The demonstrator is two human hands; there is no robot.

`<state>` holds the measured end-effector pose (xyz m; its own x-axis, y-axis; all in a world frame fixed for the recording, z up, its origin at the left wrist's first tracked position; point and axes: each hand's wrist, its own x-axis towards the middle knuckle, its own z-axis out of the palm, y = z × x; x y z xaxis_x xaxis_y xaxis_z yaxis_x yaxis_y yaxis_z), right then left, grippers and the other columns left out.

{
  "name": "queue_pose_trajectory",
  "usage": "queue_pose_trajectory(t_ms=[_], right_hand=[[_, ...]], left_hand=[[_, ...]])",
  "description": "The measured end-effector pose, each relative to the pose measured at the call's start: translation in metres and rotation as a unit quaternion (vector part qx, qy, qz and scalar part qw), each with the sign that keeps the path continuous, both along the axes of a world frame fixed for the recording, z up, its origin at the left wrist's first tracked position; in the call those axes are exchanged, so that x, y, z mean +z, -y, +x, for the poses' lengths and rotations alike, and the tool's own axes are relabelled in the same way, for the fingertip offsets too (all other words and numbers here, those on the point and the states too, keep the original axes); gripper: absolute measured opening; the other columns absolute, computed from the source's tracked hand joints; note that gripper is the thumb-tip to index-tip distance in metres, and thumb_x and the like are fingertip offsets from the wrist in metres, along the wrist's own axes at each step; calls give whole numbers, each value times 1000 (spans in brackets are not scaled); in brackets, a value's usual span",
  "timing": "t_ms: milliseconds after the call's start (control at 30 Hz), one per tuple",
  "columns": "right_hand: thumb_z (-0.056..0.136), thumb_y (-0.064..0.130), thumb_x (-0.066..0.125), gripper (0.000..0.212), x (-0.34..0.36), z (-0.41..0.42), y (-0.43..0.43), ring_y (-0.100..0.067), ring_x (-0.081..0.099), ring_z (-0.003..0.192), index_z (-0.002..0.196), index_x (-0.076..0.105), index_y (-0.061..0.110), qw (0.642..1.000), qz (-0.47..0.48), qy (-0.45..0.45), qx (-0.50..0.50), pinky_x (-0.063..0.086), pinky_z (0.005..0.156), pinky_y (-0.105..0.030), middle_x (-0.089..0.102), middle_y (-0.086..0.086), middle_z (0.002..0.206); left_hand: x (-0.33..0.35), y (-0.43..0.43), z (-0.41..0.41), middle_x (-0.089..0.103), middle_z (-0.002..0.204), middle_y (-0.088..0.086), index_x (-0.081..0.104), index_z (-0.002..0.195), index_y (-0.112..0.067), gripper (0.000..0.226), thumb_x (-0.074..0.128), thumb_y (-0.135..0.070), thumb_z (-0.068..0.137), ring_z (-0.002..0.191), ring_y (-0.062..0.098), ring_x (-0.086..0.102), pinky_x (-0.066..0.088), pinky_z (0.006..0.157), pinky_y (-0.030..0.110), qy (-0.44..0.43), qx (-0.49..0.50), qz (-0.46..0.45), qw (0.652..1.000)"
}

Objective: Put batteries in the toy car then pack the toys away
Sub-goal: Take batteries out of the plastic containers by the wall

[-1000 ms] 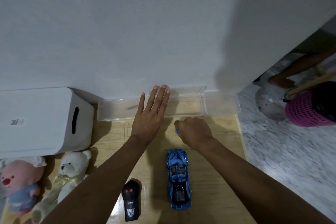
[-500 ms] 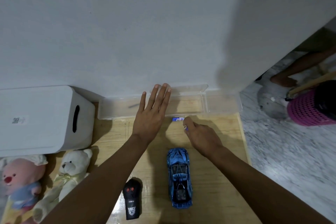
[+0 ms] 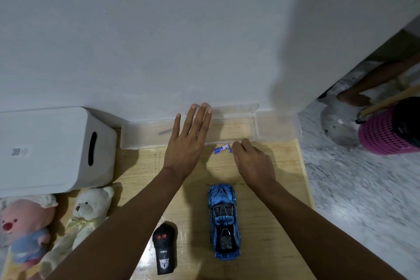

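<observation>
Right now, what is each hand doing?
Left hand: open, flat, holding nothing.
Right hand: fingertips at the blue battery; grip cannot be told.

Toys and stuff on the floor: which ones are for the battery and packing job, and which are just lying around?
For the job:
- blue toy car
- small blue battery at the right hand
- black remote
- white teddy bear and pink plush, to pack
- white box and clear tray, probably for packing

Just lying about:
- pink basket
- wooden stick
</observation>
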<state>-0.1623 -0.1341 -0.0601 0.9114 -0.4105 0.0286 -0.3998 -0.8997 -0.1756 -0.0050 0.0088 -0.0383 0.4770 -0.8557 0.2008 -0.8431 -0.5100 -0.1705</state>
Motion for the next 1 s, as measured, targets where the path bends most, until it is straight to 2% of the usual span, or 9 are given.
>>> queue_pose_trajectory(t_ms=[133,267,367,467,600,667,800,900,1000], right_hand=[[88,20,66,18,0,0,-3,-21,64,81,105,62,15,1000,14,13,-11,53,49,-32,63,-5,101],[90,27,46,33,2,-5,-16,-18,52,98,117,59,15,995,95,0,39,46,58,-27,54,-2,113],[89,15,59,35,-9,-7,-20,-23,56,103,124,60,14,994,65,-18,91,52,69,-32,58,-6,119],[80,7,76,48,-14,-7,-18,-25,62,104,125,62,17,996,36,-9,82,56,76,-37,64,-5,119],[75,3,78,49,-13,-7,-11,-28,61,104,121,64,17,997,-8,35,64,54,77,-40,65,-5,118],[73,2,80,47,-13,-7,-8,-29,61,96,115,65,16,997,-31,46,51,52,74,-40,65,-5,112],[75,9,81,40,-10,-9,-4,-28,61,91,112,67,16,997,-48,51,37,51,73,-40,65,-5,106],[82,21,75,38,6,-8,-2,-28,59,103,118,65,18,996,-43,84,-1,48,81,-41,62,-6,119],[88,30,64,50,34,3,9,-30,48,127,136,56,19,987,-29,137,-74,42,98,-43,51,-9,140]], left_hand=[[0,0,0,-3,174,13,2,165,-6,107,74,-1,85,161,34,0,21,127,57,6,-1,-3,1000],[-1,1,0,-1,175,12,3,165,-6,106,71,1,85,161,33,3,23,126,57,7,1,-7,1000],[-1,1,0,-1,175,12,3,165,-7,108,75,-3,85,161,33,3,22,126,57,5,4,-5,1000],[-2,1,0,-1,175,12,3,165,-6,109,76,-5,85,161,33,3,22,126,57,6,3,-7,1000],[-3,1,-1,2,175,11,5,166,-7,105,72,-2,85,161,33,5,21,127,56,13,0,-11,1000],[-3,1,0,1,175,11,4,165,-6,106,73,-2,85,161,33,4,22,127,56,14,1,-9,1000],[-2,1,0,-2,175,12,3,165,-6,109,75,-1,83,161,33,1,21,127,56,7,3,-2,1000],[-3,1,-1,-1,175,11,3,165,-6,109,73,1,83,161,33,1,21,127,57,3,5,1,1000],[-1,0,-2,-2,175,11,2,166,-7,106,67,7,83,161,33,0,20,127,57,1,4,0,1000]])
